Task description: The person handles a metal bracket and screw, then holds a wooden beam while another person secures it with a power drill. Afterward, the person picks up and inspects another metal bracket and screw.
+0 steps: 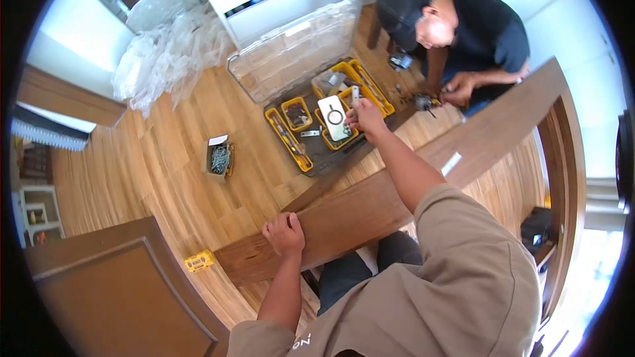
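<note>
My left hand [284, 233] is on the long brown wooden board [344, 225], fingers curled over its far edge. My right hand [366, 119] reaches past the board to the open organizer case [322, 158], its fingers drawn together over the yellow bins. A small silver metal plate [356, 94] shows right at the knuckles; what the fingers pinch, I cannot tell. Beside them lies a white phone [335, 119] with a dark ring on its back, across the bins. Screws and small fittings fill the yellow bin [296, 114] to the left.
A person [483, 33] in a dark cap and shirt crouches at upper right, hands by a power drill [423, 102]. A box of screws [219, 158] and a yellow level [199, 261] are on the floor. Clear plastic wrap [175, 46] is heaped at upper left; a brown panel [126, 291] stands lower left.
</note>
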The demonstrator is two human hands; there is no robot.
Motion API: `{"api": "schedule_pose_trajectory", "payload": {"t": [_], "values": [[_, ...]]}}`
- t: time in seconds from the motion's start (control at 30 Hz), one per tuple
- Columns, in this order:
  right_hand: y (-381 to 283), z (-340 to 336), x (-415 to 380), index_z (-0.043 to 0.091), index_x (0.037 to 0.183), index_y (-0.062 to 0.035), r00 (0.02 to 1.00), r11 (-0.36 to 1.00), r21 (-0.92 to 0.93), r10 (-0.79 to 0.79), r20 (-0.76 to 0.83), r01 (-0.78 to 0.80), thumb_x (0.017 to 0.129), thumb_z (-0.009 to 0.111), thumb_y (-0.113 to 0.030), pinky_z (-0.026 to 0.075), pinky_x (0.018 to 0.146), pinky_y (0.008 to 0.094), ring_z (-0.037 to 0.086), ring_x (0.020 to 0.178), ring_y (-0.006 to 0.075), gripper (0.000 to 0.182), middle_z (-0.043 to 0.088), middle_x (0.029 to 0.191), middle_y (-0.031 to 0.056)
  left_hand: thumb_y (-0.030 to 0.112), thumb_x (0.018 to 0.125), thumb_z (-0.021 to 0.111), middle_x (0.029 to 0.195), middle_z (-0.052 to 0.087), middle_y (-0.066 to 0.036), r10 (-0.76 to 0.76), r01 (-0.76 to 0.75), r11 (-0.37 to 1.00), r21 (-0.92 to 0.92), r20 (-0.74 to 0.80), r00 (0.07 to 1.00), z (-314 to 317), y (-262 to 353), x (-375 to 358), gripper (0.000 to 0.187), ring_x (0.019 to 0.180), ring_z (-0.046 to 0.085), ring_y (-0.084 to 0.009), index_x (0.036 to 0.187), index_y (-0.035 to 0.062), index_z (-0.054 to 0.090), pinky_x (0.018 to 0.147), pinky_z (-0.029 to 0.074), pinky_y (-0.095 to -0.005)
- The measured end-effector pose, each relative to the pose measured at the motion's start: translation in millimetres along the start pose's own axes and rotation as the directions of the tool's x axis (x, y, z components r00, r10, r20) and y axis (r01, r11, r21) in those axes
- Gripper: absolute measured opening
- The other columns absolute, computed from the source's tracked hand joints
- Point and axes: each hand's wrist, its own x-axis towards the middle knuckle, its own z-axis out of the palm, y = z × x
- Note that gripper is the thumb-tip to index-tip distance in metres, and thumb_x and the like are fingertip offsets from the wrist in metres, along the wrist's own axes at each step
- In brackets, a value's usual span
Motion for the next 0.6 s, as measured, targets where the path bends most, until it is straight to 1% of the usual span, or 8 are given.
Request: {"api": "schedule_pose_trajectory", "payload": {"t": [0.1,0.17,0.2,0.3,0.43,0.47,0.57,0.6], "values": [[-18.8,-31.1,-105.3,0.049,0.1,-0.0081,0.984,0.992,0.107,-0.085,0.159,0.068,0.094,0.043,-0.021,0.043,0.047,0.0224,0.055,0.057,0.0095,0.015,0.057,0.071,0.0011,0.027,0.085,0.051,0.081,0.059,-0.012,0.031,-0.028,0.997,0.068,-0.048,0.998,7.6,-5.2,-8.3,0.022,0.084,0.052,-0.0301,0.081,0.0078,0.061,0.091,0.031,-0.0444],[-16.1,-72.4,-172.9,0.049,0.103,-0.0069,0.981,0.985,0.155,-0.1,0.166,0.075,0.093,0.045,-0.017,0.044,0.05,0.0221,0.054,0.058,0.0091,0.014,0.056,0.072,0.0005,0.029,0.085,0.05,0.079,0.059,-0.016,-0.046,0.05,0.989,0.136,-0.033,0.998,11.3,-7.1,-9.2,0.027,0.083,0.053,-0.0339,0.08,0.0052,0.062,0.086,0.034,-0.0474],[-12.2,-96.3,-205.1,0.049,0.103,-0.0069,0.99,0.981,0.166,-0.112,0.087,0.096,0.093,0.045,-0.017,0.044,0.05,0.0221,0.054,0.058,0.0091,0.014,0.056,0.072,0.0005,0.03,0.085,0.049,0.077,0.059,-0.018,-0.03,0.038,0.988,0.151,-0.053,0.998,11.5,-7.7,-10.9,0.03,0.08,0.053,-0.0361,0.078,0.003,0.062,0.081,0.037,-0.0483],[8.4,-175.9,-298.7,0.049,0.109,-0.0048,0.995,0.965,0.254,-0.075,0.058,0.058,0.091,0.048,-0.01,0.046,0.057,0.0214,0.056,0.067,0.0093,0.019,0.058,0.081,0.003,0.032,0.086,0.048,0.072,0.06,-0.022,0.044,-0.035,0.995,0.093,-0.092,0.995,4.2,3.4,-11.8,0.038,0.071,0.055,-0.04,0.074,-0.0019,0.061,0.064,0.042,-0.0495],[46.9,-267.7,-414.2,0.055,0.107,-0.0036,0.947,0.958,0.199,-0.147,-0.284,0.208,0.089,0.052,-0.01,0.048,0.058,0.023,0.059,0.072,0.0105,0.02,0.062,0.086,0.0047,0.039,0.087,0.048,0.074,0.062,-0.02,0.053,-0.035,0.992,0.124,-0.147,0.988,21.3,-20.3,-10.9,0.043,0.069,0.058,-0.0379,0.075,0.0006,0.062,0.059,0.042,-0.0491],[64.2,-294.0,-440.3,0.055,0.107,-0.0036,0.917,0.945,0.204,-0.172,-0.359,0.257,0.089,0.052,-0.01,0.048,0.058,0.023,0.059,0.072,0.0105,0.02,0.062,0.086,0.0047,0.043,0.089,0.045,0.077,0.063,-0.019,0.117,-0.1,0.989,0.106,-0.168,0.979,28.8,-32.9,-10.1,0.046,0.07,0.058,-0.0375,0.078,0.0021,0.064,0.06,0.043,-0.0486],[137.7,-381.7,-532.9,0.062,0.094,-0.0017,0.634,0.969,0.002,-0.16,-0.757,0.246,0.083,0.059,-0.011,0.05,0.053,0.025,0.062,0.069,0.0116,0.015,0.062,0.079,0.0052,0.039,0.091,0.044,0.098,0.062,-0.021,0.026,-0.039,0.992,0.122,0.109,0.994,24.3,-48.1,-3.9,0.041,0.087,0.058,-0.0382,0.102,0.0035,0.061,0.077,0.046,-0.0446],[168.1,-413.9,-565.7,0.062,0.094,-0.0017,0.572,0.962,0.014,-0.151,-0.806,0.274,0.083,0.059,-0.011,0.05,0.053,0.025,0.062,0.069,0.0116,0.015,0.062,0.079,0.0052,0.039,0.09,0.042,0.104,0.061,-0.021,0.351,-0.35,0.935,-0.049,0.002,0.936,30.1,-64.6,3.1,0.046,0.094,0.057,-0.036,0.108,-0.0009,0.059,0.081,0.043,-0.0427]]}}
